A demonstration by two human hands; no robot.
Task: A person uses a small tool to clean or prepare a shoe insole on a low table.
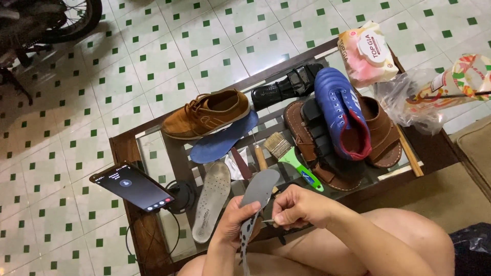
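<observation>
Head view, lower centre: left hand (232,225) grips grey perforated foam insole (255,197), fingers closed around its middle. Right hand (299,207) pinches small thin tool, fingers closed at insole edge. Step: trimming or working edge. White insole (211,200), blue insole (225,138) on glass-topped counter (153,153).

The floor (153,56) is cream tile dotted with small green squares. A tan-brown shoe (207,113) sits on a dark blue insole (225,139), beside a blue boot (340,110) lined red. The held insole (258,189) looks grey, its lower part seemingly spotted.
</observation>
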